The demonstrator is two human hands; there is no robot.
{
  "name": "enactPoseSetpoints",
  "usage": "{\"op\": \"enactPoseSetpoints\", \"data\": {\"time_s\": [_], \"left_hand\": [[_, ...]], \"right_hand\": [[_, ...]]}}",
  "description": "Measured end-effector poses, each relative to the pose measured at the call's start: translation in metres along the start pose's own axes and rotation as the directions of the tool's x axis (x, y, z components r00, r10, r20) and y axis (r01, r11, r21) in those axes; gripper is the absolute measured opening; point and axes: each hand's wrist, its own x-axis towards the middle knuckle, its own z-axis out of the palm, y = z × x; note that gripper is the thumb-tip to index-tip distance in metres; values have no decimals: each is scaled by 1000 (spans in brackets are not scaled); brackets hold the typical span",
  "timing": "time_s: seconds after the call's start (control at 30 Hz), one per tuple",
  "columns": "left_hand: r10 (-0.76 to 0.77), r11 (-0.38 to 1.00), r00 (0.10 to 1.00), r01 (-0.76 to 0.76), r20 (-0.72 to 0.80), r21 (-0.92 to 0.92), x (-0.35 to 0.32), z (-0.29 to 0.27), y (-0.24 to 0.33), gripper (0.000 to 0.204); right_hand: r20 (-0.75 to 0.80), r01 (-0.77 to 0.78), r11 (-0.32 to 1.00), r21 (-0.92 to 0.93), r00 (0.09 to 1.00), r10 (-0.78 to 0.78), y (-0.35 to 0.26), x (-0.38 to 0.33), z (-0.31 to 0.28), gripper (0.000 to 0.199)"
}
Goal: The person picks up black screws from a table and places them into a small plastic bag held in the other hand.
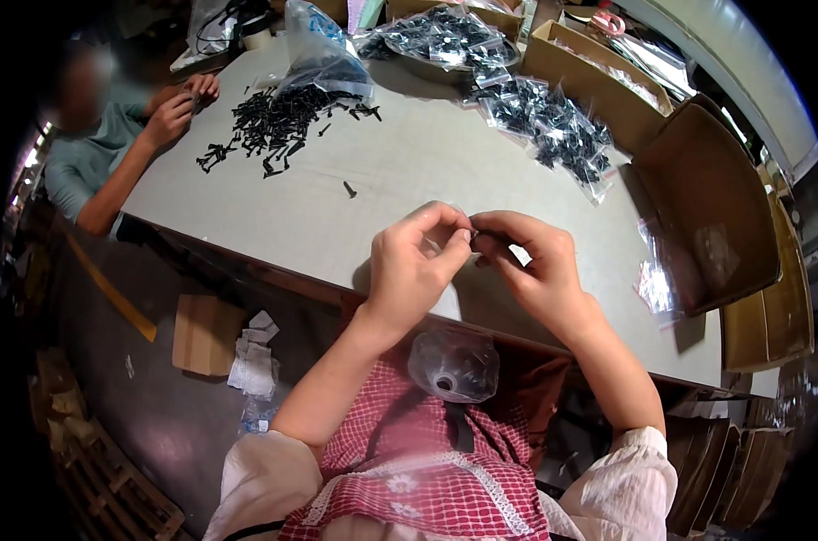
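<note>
Over the table's near edge, my left hand [413,261] and my right hand [540,270] meet with their thumbs and fingertips pinched together. Something small and dark seems to sit between the fingertips, but they hide most of it and I cannot tell its kind. Beyond my left hand lies a single black screw [350,189] on the pale table [409,144]. Farther back to the left spreads a loose pile of black screws [269,126]. A large clear plastic bag [323,54] stands open-ended against that pile.
Small clear bags of black parts [553,126] are heaped at the back right, with more in a basin [445,41]. An open cardboard box [716,198] and empty-looking clear bags [657,279] sit at the right. A co-worker [98,153] sits at the left edge.
</note>
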Motion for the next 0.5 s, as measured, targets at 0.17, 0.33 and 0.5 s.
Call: {"op": "enactPoseSetpoints", "data": {"time_s": [0.17,0.33,0.5], "left_hand": [[53,998,998,-53,-20,-17,0,2,-5,7],[23,999,1000,-23,-16,26,-2,0,4,7],[37,996,999,-36,-6,80,-2,-3,4,7]], "right_hand": [[-12,71,997,-35,997,-71,1,0,0,29],[-22,79,995,-53,997,-80,-1,0,0,29],[28,118,991,-57,993,-116,0,0,-1,34]]}}
